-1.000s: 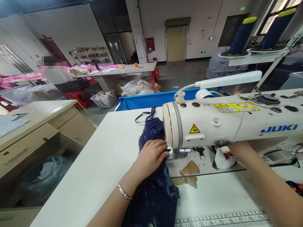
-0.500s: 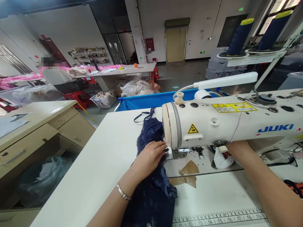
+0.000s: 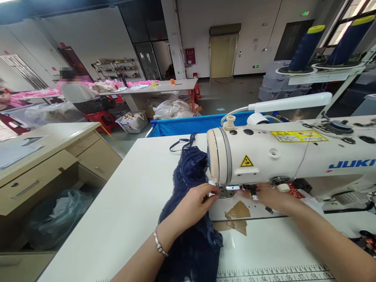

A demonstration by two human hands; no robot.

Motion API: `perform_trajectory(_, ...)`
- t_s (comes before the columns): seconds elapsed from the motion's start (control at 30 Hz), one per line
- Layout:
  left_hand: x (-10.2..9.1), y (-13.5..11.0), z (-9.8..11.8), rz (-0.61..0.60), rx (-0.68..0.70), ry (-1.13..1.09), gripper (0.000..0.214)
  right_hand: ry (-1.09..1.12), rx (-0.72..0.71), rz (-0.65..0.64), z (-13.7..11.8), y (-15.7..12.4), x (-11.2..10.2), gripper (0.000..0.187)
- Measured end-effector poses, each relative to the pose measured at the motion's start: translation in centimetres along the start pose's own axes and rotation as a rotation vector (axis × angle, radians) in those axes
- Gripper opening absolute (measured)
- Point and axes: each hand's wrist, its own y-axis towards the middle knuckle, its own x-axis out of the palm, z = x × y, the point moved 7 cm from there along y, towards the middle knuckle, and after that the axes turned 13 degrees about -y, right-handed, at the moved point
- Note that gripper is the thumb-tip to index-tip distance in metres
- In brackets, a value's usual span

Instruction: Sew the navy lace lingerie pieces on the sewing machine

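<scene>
A dark navy lace garment (image 3: 190, 219) lies on the white sewing table (image 3: 132, 203), running under the head of a cream JUKI sewing machine (image 3: 282, 156). My left hand (image 3: 195, 201) rests on the lace, its fingers pinched on the fabric edge right at the presser foot (image 3: 225, 192). My right hand (image 3: 264, 196) reaches under the machine arm from the right, fingers near the needle area; what they hold is hidden. A thin navy strap (image 3: 179, 143) trails off the garment's far end.
Two navy thread cones (image 3: 305, 47) stand on a rack behind the machine, and a white lamp bar (image 3: 290, 102) sits over it. A blue bin (image 3: 188, 123) lies beyond the table, beige drawers (image 3: 44, 172) at left. A seated person (image 3: 76, 94) works at a far table.
My right hand has come forward from behind the machine arm to the needle area. My left hand shifted slightly toward the presser foot, pinching the lace.
</scene>
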Motion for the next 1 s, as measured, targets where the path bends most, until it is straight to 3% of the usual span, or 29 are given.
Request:
perform_trajectory(0.1, 1.3, 0.1, -0.3, -0.038, 0.022, -0.070, 0.017, 0.423, 0.028, -0.297, -2.3, -0.1, 5.6, 0.045)
perform_trajectory(0.2, 1.6, 0.3, -0.9, -0.012, 0.040, -0.089, 0.013, 0.715, 0.089, -0.365, -2.9, 0.1, 8.2, 0.049)
perform_trajectory(0.37, 1.4, 0.4, -1.4, 0.055, 0.070, -0.102, 0.011, 0.846, 0.157, -0.287, -1.8, 0.2, 8.7, 0.052)
perform_trajectory(0.5, 1.5, 0.3, -1.1, 0.110, 0.117, 0.072, 0.010, 0.908, 0.187, -0.256, -1.7, 0.1, 8.7, 0.056)
perform_trajectory(1.0, 2.0, -0.2, -1.0, 0.075, 0.195, 0.226, 0.003, 0.902, 0.173, -0.292, -1.6, 0.3, 9.3, 0.049)
